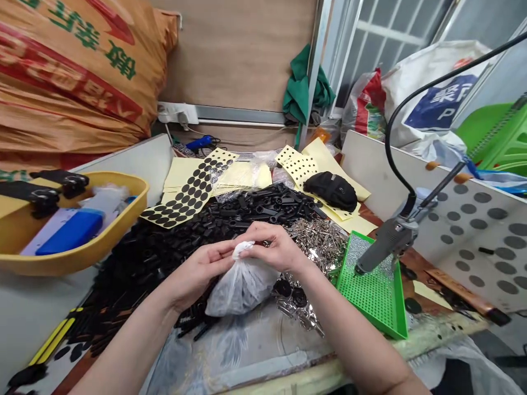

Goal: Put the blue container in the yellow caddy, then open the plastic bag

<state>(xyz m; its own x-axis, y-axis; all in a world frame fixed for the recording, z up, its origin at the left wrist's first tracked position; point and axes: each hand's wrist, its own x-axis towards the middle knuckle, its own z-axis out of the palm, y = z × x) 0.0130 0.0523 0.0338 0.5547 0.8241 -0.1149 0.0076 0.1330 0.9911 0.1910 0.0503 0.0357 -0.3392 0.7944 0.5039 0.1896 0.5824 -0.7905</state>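
A white plastic bag (244,288), bunched at its neck, hangs over the front of the work surface. My left hand (206,269) pinches the gathered neck from the left. From the right, my right hand (274,247) grips the same neck, its fingers meeting those of the left. What the bag contains cannot be made out through the plastic. Behind and left of it lies a heap of black plastic parts (164,247). Small shiny metal pieces (315,241) are piled just beyond my right hand.
At right, a green tray (370,307) holds tiny silvery bits, with a grey electric screwdriver (382,244) hanging over it on a cord. A yellow bin (123,249) stands left. Sheets of black round stickers (187,200) and a black pouch (331,191) lie behind.
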